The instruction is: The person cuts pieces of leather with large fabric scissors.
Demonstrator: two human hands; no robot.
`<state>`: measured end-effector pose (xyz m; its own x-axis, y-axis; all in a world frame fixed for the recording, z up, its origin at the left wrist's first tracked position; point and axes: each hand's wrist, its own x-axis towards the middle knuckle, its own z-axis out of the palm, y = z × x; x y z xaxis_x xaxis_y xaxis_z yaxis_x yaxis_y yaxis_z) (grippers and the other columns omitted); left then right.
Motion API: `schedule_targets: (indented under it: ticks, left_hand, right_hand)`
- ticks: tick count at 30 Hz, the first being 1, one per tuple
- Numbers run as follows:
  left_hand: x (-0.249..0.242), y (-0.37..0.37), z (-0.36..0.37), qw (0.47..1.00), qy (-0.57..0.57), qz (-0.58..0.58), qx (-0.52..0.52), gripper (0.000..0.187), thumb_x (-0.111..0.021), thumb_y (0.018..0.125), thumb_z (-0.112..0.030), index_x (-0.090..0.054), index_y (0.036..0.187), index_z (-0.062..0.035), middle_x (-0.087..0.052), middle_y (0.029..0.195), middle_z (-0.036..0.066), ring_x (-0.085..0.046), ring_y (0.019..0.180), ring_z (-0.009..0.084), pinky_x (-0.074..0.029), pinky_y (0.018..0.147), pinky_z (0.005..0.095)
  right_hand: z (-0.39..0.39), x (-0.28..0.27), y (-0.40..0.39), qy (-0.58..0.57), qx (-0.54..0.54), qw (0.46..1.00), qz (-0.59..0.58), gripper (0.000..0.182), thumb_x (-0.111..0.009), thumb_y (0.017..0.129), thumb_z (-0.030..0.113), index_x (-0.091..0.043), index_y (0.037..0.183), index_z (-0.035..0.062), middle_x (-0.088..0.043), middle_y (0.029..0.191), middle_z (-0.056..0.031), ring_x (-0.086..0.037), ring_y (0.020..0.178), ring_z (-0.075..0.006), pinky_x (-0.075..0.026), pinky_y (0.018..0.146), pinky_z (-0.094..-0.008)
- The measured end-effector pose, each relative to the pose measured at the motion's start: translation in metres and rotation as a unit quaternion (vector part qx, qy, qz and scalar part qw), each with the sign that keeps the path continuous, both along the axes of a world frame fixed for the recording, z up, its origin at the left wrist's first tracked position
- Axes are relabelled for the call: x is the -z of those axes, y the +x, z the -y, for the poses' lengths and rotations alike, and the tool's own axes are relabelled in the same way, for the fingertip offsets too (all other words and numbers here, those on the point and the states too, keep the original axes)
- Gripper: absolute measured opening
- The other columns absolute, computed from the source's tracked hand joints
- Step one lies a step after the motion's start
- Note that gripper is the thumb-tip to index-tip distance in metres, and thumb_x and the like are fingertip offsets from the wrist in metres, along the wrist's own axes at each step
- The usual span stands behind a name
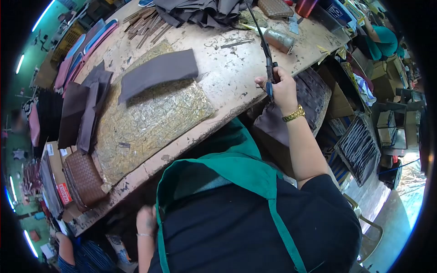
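Right hand (285, 89) is closed around the lower end of a slender black tool (267, 53), near the front edge of the worktable (234, 68); a gold-coloured band (293, 114) is on its wrist. The tool extends away over the tabletop, its far end running out of view. Left hand (146, 219) hangs low beside the green apron (221, 170); its finger position cannot be told, nor whether it grips anything. A thin bracelet (145, 235) is on that wrist.

On the worktable, a dark grey panel (159, 75) lies, slightly curved, on a mottled gold-brown sheet (145, 132). Further dark panels (85, 107) overlap at the sheet's left side. A cloudy container (278, 40) lies on its side just beyond the right hand. Bundled dark material (200, 12) and narrow brown strips (148, 27) occupy the far side. A brown woven-pattern item (85, 177) is at the near left corner.
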<state>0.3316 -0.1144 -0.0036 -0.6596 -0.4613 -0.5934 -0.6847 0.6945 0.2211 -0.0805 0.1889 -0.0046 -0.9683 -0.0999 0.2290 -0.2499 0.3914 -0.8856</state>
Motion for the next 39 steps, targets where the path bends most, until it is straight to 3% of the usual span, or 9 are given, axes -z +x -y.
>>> schedule_targets:
  ticks: [3, 8, 12, 19, 21, 26, 32, 34, 39]
  left_hand:
    - [0.032, 0.060, -0.011, 0.927, -0.124, 0.354, -0.023, 0.046, -0.055, 0.077, -0.041, -0.056, 0.110, -0.0085, -0.055, 0.103, 0.021, -0.050, 0.101, 0.0371, -0.043, 0.081, 0.0404]
    - [-0.080, -0.093, -0.033, 0.911, 0.123, -0.391, -0.039, 0.047, -0.055, 0.077, -0.001, -0.042, 0.123, 0.0007, -0.063, 0.089, 0.015, -0.062, 0.079, 0.0195, -0.048, 0.072, 0.0281]
    - [-0.083, -0.236, -0.071, 0.820, 0.225, -0.484, 0.206, 0.064, -0.066, 0.074, -0.013, -0.034, 0.127, 0.0038, -0.038, 0.128, 0.017, -0.047, 0.111, 0.0209, -0.042, 0.085, 0.0295]
    - [-0.064, -0.289, -0.127, 0.717, 0.542, -0.439, 0.003, 0.026, -0.058, 0.082, -0.016, -0.058, 0.097, 0.0062, -0.061, 0.077, 0.005, -0.056, 0.064, 0.0107, -0.047, 0.059, 0.0260]
    - [-0.064, -0.280, -0.112, 0.829, 0.135, -0.498, 0.214, 0.018, -0.060, 0.080, -0.014, -0.060, 0.087, 0.0019, -0.059, 0.071, 0.009, -0.057, 0.062, 0.0160, -0.045, 0.056, 0.0285]
    - [-0.052, -0.170, -0.040, 0.877, 0.014, -0.445, 0.181, 0.018, -0.053, 0.083, -0.016, -0.054, 0.072, -0.0014, -0.052, 0.068, 0.016, -0.051, 0.066, 0.0335, -0.042, 0.059, 0.0393]
    - [-0.065, 0.004, -0.010, 0.960, -0.093, 0.259, -0.051, 0.070, -0.068, 0.067, -0.039, -0.042, 0.126, -0.0109, -0.026, 0.137, 0.018, -0.036, 0.119, 0.0371, -0.034, 0.097, 0.0400]
    - [-0.075, -0.006, 0.007, 0.978, -0.093, -0.176, 0.070, 0.077, -0.069, 0.066, -0.013, -0.031, 0.132, -0.0095, -0.044, 0.122, 0.022, -0.047, 0.110, 0.0326, -0.042, 0.088, 0.0367]
    - [-0.127, -0.186, -0.007, 0.973, -0.165, -0.113, 0.118, 0.083, -0.064, 0.068, -0.013, -0.017, 0.137, -0.0186, -0.056, 0.104, 0.020, -0.058, 0.086, 0.0348, -0.047, 0.072, 0.0406]
  right_hand:
    - [0.008, -0.014, 0.011, 0.005, -0.023, 1.000, -0.004, 0.046, -0.079, 0.057, 0.038, -0.053, 0.069, 0.0020, -0.048, 0.053, -0.0019, -0.041, 0.048, -0.0099, -0.037, 0.046, -0.0257]
    - [0.019, -0.007, 0.019, -0.039, -0.074, 0.996, 0.009, 0.046, -0.079, 0.058, 0.039, -0.051, 0.066, 0.0029, -0.041, 0.052, 0.0019, -0.035, 0.049, -0.0062, -0.032, 0.044, -0.0234]
    - [0.052, -0.033, 0.046, -0.110, -0.085, 0.989, 0.044, 0.043, -0.079, 0.059, 0.035, -0.052, 0.068, 0.0024, -0.044, 0.054, 0.0037, -0.036, 0.050, -0.0053, -0.032, 0.045, -0.0213]
    - [0.058, -0.023, 0.053, -0.117, -0.036, 0.992, 0.005, 0.043, -0.079, 0.059, 0.032, -0.052, 0.070, 0.0015, -0.047, 0.056, -0.0004, -0.040, 0.052, -0.0079, -0.036, 0.046, -0.0244]
    - [0.059, -0.027, 0.059, -0.066, -0.055, 0.996, -0.006, 0.045, -0.080, 0.057, 0.033, -0.052, 0.070, 0.0015, -0.046, 0.055, -0.0006, -0.040, 0.052, -0.0087, -0.036, 0.046, -0.0246]
    - [0.053, -0.030, 0.041, 0.010, -0.080, 0.996, -0.047, 0.048, -0.082, 0.055, 0.028, -0.051, 0.080, 0.0009, -0.044, 0.059, -0.0003, -0.038, 0.052, -0.0077, -0.035, 0.046, -0.0241]
    - [0.031, -0.002, -0.007, 0.149, -0.021, 0.983, -0.106, 0.031, -0.070, 0.068, 0.016, -0.051, 0.087, 0.0001, -0.055, 0.072, -0.0130, -0.053, 0.067, -0.0296, -0.042, 0.061, -0.0372]
    - [0.040, 0.011, -0.016, 0.144, -0.022, 0.978, -0.149, 0.028, -0.067, 0.067, 0.012, -0.051, 0.088, 0.0004, -0.056, 0.075, -0.0147, -0.053, 0.071, -0.0320, -0.042, 0.064, -0.0388]
    - [0.046, 0.024, -0.014, 0.166, -0.004, 0.951, -0.262, 0.031, -0.056, 0.060, -0.001, -0.051, 0.090, 0.0012, -0.054, 0.085, -0.0155, -0.050, 0.085, -0.0327, -0.039, 0.074, -0.0402]
